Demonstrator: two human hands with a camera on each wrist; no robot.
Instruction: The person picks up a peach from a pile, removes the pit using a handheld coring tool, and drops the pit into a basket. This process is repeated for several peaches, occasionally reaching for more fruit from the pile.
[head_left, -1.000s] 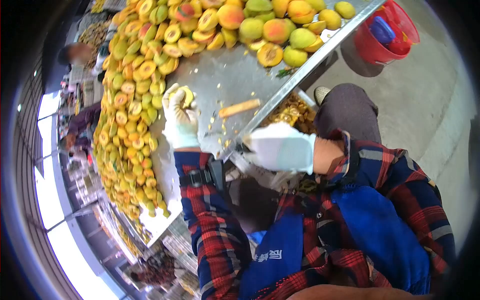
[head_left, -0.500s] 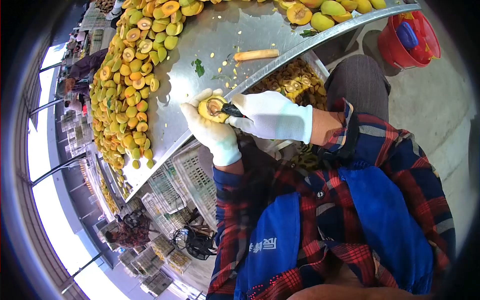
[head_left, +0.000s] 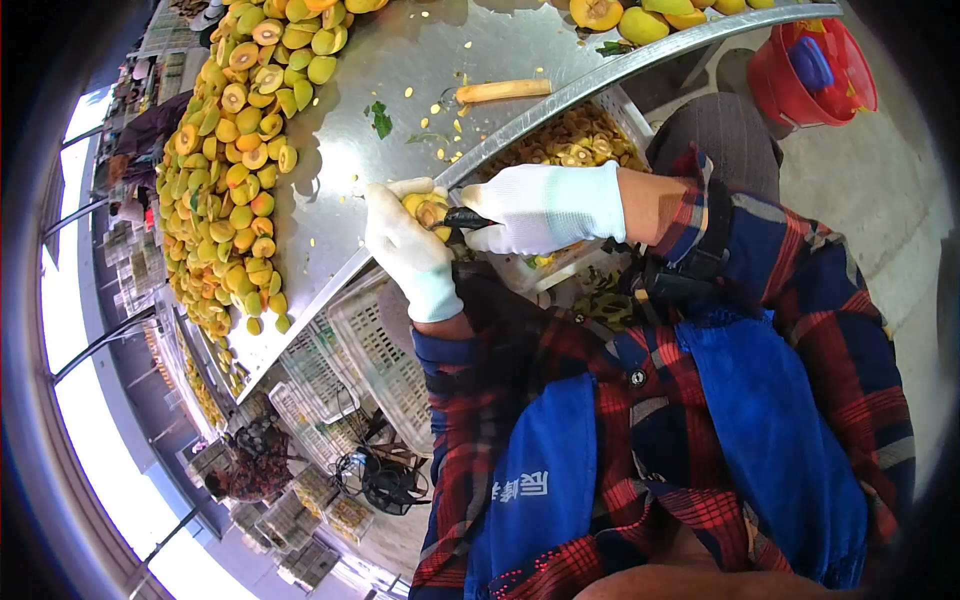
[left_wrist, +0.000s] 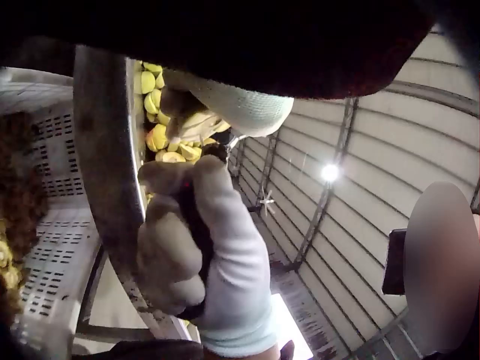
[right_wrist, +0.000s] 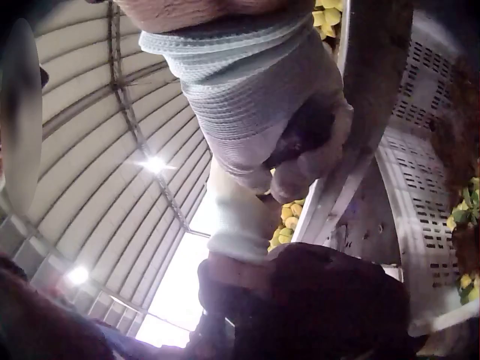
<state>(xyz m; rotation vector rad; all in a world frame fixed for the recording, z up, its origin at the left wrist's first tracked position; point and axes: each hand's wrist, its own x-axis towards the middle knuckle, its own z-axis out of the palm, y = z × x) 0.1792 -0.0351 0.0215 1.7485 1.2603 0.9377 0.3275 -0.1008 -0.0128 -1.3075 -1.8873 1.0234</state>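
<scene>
In the head view my gloved left hand (head_left: 408, 245) holds a halved peach (head_left: 430, 212) in its fingers, just over the table edge. The peach's brown middle faces my right hand (head_left: 548, 210). That gloved hand grips a small black-handled tool (head_left: 466, 218), whose working end meets the fruit and is hidden there. From the left wrist view, the right hand (left_wrist: 225, 244) shows curled round the dark handle, below the left hand (left_wrist: 232, 109). The right wrist view shows the black handle (right_wrist: 304, 131) inside the right fist (right_wrist: 262, 112), with the left glove (right_wrist: 240, 206) behind.
A metal table (head_left: 350, 175) bears a large heap of halved peaches (head_left: 225, 190), a wooden stick (head_left: 503, 91) and leaves (head_left: 380, 120). Below its edge sits a white crate (head_left: 632, 118) of brown and yellow scraps. Stacked crates (head_left: 385, 365) stand lower left, a red bucket (head_left: 765, 90) upper right.
The left hand has come back from the heap to the table edge with the peach half, meeting the right hand's tool. Over the last half second the fruit has turned slightly against the tool.
</scene>
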